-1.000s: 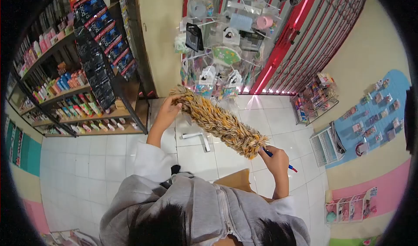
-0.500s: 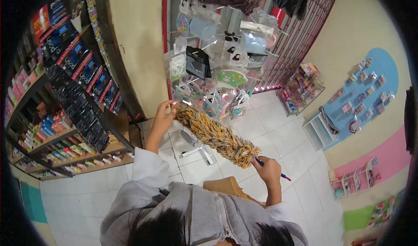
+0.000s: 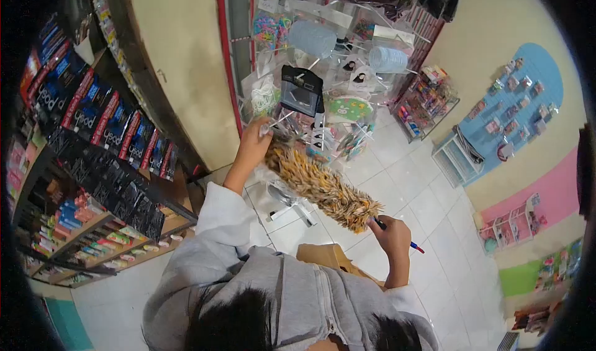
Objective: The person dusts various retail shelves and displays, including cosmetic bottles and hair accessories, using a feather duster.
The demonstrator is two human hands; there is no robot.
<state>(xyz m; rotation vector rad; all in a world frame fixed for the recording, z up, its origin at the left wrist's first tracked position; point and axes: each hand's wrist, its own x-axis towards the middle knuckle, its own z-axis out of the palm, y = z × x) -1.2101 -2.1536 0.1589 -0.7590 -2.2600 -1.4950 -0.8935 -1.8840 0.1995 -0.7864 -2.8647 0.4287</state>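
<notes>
A fluffy feather duster (image 3: 326, 186), brown, yellow and white, slants across the front of a hanging display. My right hand (image 3: 392, 234) is closed around its dark handle, whose blue and red end sticks out below the fist. My left hand (image 3: 251, 147) has its fingers pinched at the edge of a clear plastic packet (image 3: 266, 128), beside the duster's far tip. Just above hang a black pouch (image 3: 302, 91) in its packaging and white looped bands (image 3: 266, 96). A green patterned item (image 3: 349, 109) hangs to the right.
Shelves of bottles (image 3: 81, 227) and rows of black packets (image 3: 93, 112) stand on the left. A small wire rack (image 3: 428, 105) and a white stand (image 3: 458, 155) are at the right. A cardboard box (image 3: 323, 256) sits on the tiled floor close to my body.
My left hand has moved up and to the right, onto the hanging packets. The duster and right hand have shifted slightly right. The view has turned, bringing the display nearer.
</notes>
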